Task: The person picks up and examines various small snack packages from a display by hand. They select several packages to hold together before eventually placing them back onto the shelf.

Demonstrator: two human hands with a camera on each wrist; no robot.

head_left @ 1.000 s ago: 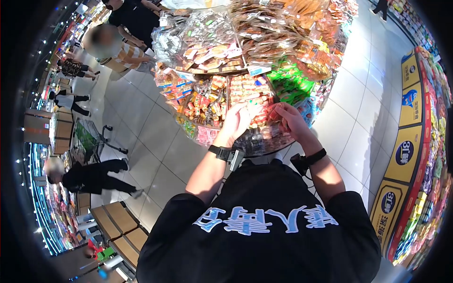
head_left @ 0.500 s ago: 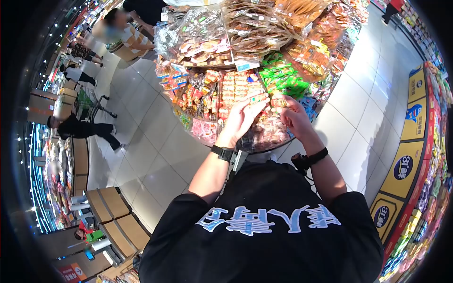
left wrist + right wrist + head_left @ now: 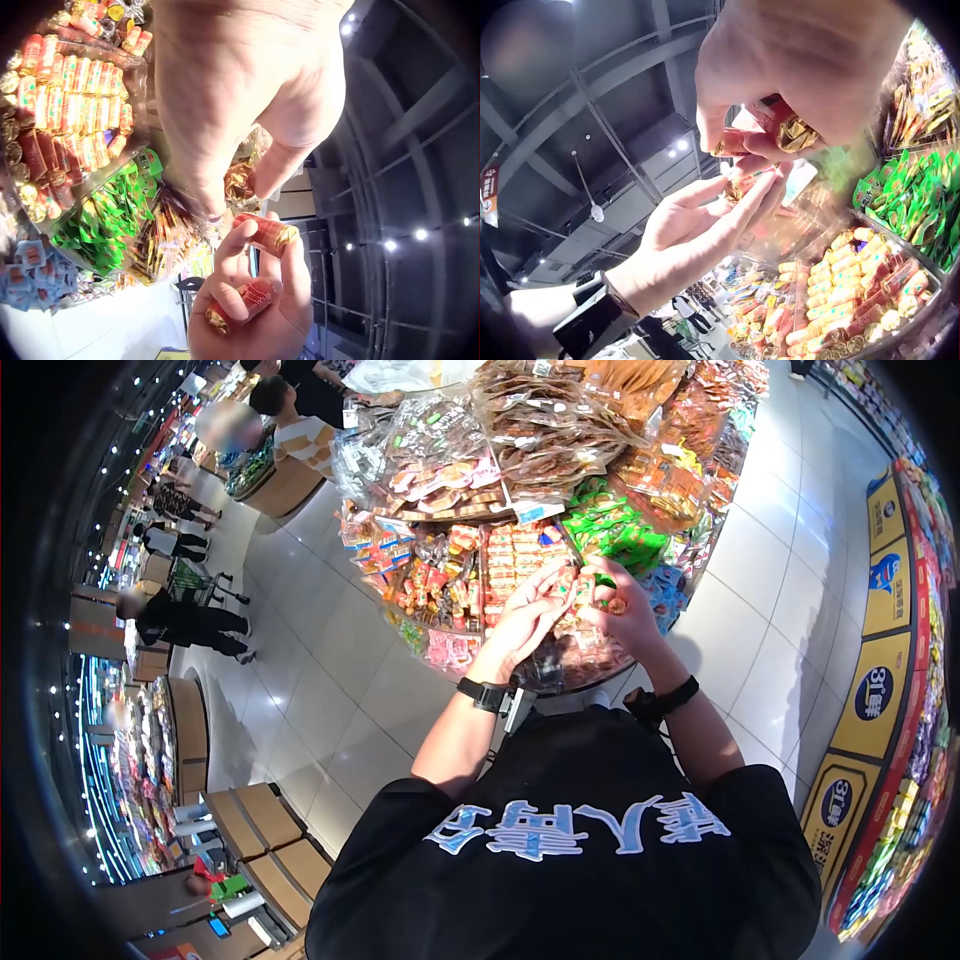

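Note:
Over the near side of a round candy display, my left hand (image 3: 528,618) and right hand (image 3: 628,615) are close together, fingertips nearly meeting. The left one holds a red-wrapped roll with gold foil ends (image 3: 240,182) between thumb and fingers; most of it is hidden by the hand. In my right hand are two similar rolls: one red roll (image 3: 266,234) is pinched at the fingertips, while a second roll (image 3: 244,301) lies against the palm under a curled finger. The right wrist view shows its gold twisted end (image 3: 796,135) below the knuckles.
More rolls (image 3: 840,289) lie stacked in rows in a clear compartment below the hands. Green packets (image 3: 615,525) and blue packets (image 3: 662,592) fill neighbouring compartments. Brown bagged snacks (image 3: 550,435) are heaped behind. A shelf with yellow panels (image 3: 868,695) stands right; people and a cart (image 3: 195,582) are left.
My hands have drawn together, the right one coming up and in toward the left with its rolls. The left still holds its roll. People at the left have shifted across the view.

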